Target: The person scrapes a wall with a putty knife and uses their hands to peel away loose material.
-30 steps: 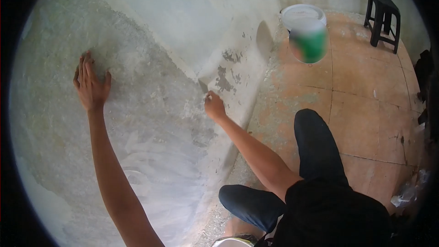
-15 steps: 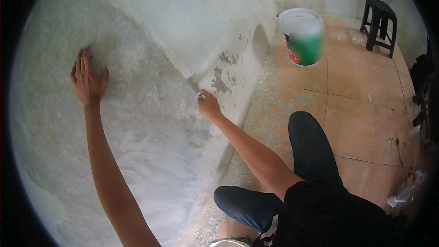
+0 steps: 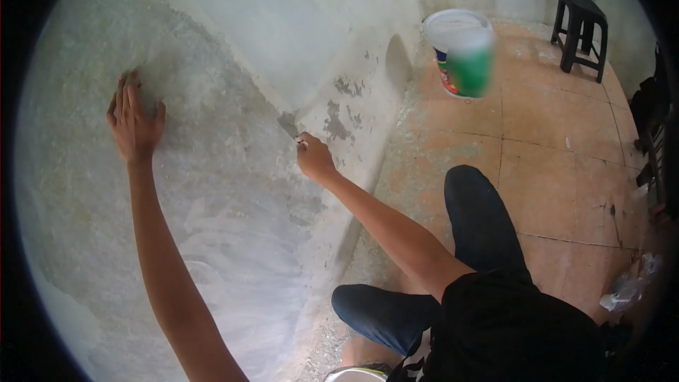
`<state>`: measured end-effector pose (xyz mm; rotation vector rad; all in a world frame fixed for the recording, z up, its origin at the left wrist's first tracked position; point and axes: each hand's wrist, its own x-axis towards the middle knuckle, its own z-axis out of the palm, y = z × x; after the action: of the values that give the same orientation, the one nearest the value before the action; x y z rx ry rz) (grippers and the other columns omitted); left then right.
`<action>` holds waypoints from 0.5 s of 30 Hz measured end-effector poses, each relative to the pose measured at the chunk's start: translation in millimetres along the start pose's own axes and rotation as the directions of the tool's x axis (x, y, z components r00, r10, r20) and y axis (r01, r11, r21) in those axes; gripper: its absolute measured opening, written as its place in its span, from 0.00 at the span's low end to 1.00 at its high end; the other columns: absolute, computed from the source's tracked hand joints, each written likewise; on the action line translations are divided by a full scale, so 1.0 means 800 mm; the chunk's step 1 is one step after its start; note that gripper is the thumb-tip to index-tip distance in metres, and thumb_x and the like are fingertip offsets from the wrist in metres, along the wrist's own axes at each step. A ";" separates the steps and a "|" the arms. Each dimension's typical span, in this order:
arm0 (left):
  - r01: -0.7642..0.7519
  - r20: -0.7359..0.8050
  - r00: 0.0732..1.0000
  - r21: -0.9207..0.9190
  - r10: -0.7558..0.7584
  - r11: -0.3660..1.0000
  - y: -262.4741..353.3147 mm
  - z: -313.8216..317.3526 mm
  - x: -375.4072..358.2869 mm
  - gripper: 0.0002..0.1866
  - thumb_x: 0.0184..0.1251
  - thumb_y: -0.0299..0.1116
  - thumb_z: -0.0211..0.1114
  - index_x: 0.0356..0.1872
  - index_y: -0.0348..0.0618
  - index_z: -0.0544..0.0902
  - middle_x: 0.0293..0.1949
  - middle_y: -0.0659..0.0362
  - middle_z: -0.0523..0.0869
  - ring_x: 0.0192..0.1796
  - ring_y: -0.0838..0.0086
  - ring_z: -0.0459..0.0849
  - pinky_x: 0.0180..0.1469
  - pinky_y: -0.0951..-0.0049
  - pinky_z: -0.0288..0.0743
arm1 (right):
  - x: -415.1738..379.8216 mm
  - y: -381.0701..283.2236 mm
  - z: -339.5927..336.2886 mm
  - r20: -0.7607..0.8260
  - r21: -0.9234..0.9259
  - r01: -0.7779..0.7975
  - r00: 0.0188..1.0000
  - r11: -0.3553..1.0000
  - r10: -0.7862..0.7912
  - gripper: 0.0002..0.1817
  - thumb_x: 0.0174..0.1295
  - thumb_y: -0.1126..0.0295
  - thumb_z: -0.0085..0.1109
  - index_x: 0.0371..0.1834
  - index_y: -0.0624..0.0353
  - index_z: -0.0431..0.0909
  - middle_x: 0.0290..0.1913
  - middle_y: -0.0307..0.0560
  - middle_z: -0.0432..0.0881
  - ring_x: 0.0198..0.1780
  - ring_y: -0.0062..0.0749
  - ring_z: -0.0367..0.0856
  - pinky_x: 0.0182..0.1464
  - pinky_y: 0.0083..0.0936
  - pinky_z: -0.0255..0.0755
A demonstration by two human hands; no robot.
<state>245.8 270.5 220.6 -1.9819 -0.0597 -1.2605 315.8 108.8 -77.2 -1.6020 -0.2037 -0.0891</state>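
My right hand (image 3: 315, 157) is closed around the handle of a scraper (image 3: 288, 124), a small flat-bladed tool. Its blade lies against the wall, at the border between the bare grey plaster (image 3: 212, 113) and the pale paint coat (image 3: 276, 35). Most of the handle is hidden in my fist. Further left, my left hand (image 3: 136, 120) rests on the grey plaster with its fingers spread and nothing in it.
A lidded paint bucket (image 3: 440, 49) stands by the wall on the tiled floor (image 3: 537, 184). Behind it to the right is a black stool (image 3: 583, 32). A white bucket's rim (image 3: 357, 375) shows beside my knee. A crumpled clear plastic bag (image 3: 626, 291) lies at the right.
My right hand has shifted slightly left and up along the paint border, and the scraper blade shows more plainly. My left hand stays on the wall.
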 end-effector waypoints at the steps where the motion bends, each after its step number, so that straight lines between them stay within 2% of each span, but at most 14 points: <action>1: -0.029 -0.032 0.999 -0.018 0.028 0.999 -0.003 0.004 -0.001 0.35 0.57 0.41 0.63 0.67 0.57 0.60 0.66 0.61 0.67 0.70 0.70 0.61 0.69 0.59 0.52 | 0.023 0.003 -0.003 -0.030 -0.034 0.016 0.999 0.999 -0.017 0.14 0.63 0.65 0.44 0.48 0.53 0.75 0.44 0.59 0.80 0.49 0.54 0.78 0.51 0.43 0.70; 2: -0.069 -0.051 0.996 -0.026 0.067 0.997 -0.008 0.006 -0.006 0.35 0.57 0.40 0.63 0.67 0.56 0.60 0.66 0.61 0.67 0.70 0.70 0.61 0.69 0.59 0.52 | 0.044 0.008 -0.005 0.003 0.125 -0.110 0.994 0.986 0.111 0.14 0.63 0.64 0.43 0.47 0.52 0.75 0.47 0.58 0.79 0.51 0.54 0.77 0.53 0.43 0.69; 4: -0.046 -0.010 0.999 0.008 0.046 0.999 -0.002 -0.004 -0.010 0.36 0.55 0.40 0.63 0.67 0.55 0.61 0.65 0.62 0.68 0.70 0.71 0.61 0.69 0.60 0.52 | 0.046 -0.006 -0.007 0.071 0.094 -0.168 0.984 0.981 0.161 0.14 0.63 0.64 0.44 0.47 0.53 0.75 0.47 0.58 0.79 0.51 0.53 0.77 0.53 0.43 0.69; 6: -0.002 -0.017 1.000 0.022 0.002 1.000 0.002 -0.005 0.004 0.36 0.53 0.39 0.64 0.66 0.54 0.61 0.64 0.63 0.70 0.70 0.72 0.60 0.69 0.61 0.52 | 0.012 -0.006 0.005 -0.003 -0.055 0.082 0.997 0.995 -0.082 0.14 0.63 0.65 0.43 0.47 0.54 0.75 0.43 0.59 0.81 0.47 0.53 0.79 0.49 0.42 0.72; 8: -0.032 -0.034 0.999 0.006 0.032 0.999 -0.001 0.000 -0.003 0.36 0.53 0.39 0.65 0.65 0.53 0.62 0.66 0.63 0.67 0.70 0.72 0.60 0.69 0.62 0.52 | 0.024 -0.002 -0.004 0.029 -0.050 0.086 0.996 0.995 -0.085 0.14 0.62 0.66 0.44 0.47 0.54 0.75 0.43 0.59 0.81 0.47 0.53 0.79 0.48 0.41 0.72; 10: -0.039 0.001 0.999 0.033 0.039 0.999 -0.002 -0.002 -0.009 0.36 0.53 0.39 0.65 0.65 0.52 0.62 0.66 0.62 0.66 0.70 0.72 0.59 0.69 0.62 0.52 | 0.046 -0.011 -0.009 0.097 0.167 -0.186 0.980 0.968 0.172 0.13 0.63 0.66 0.45 0.46 0.52 0.76 0.46 0.58 0.80 0.50 0.52 0.78 0.52 0.40 0.71; 12: -0.022 -0.007 1.000 0.039 0.022 0.999 -0.004 -0.005 0.003 0.36 0.53 0.40 0.65 0.65 0.52 0.62 0.67 0.62 0.65 0.70 0.72 0.59 0.69 0.63 0.52 | 0.037 -0.013 0.001 0.051 0.157 -0.150 0.988 0.976 0.143 0.13 0.63 0.65 0.44 0.46 0.51 0.77 0.46 0.59 0.80 0.50 0.53 0.78 0.52 0.39 0.70; 14: -0.039 0.036 0.999 0.071 0.036 0.997 0.004 -0.006 0.002 0.37 0.53 0.40 0.65 0.66 0.52 0.60 0.67 0.63 0.64 0.71 0.72 0.59 0.69 0.63 0.52 | 0.037 0.019 0.014 -0.053 0.020 0.155 0.987 0.988 -0.153 0.14 0.63 0.65 0.47 0.49 0.56 0.74 0.27 0.56 0.81 0.26 0.38 0.81 0.30 0.33 0.72; 15: -0.032 0.040 0.999 0.066 0.029 0.997 0.007 -0.004 0.001 0.37 0.53 0.40 0.65 0.66 0.52 0.60 0.67 0.63 0.64 0.71 0.72 0.59 0.69 0.63 0.52 | 0.048 0.022 0.009 -0.158 -0.034 0.237 0.958 0.971 -0.239 0.14 0.63 0.65 0.47 0.48 0.56 0.75 0.26 0.56 0.81 0.21 0.38 0.79 0.29 0.32 0.72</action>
<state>245.8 264.3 219.2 -1.9430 -0.0898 -1.1854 356.6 118.4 -87.9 -1.5713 -0.2703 -0.4062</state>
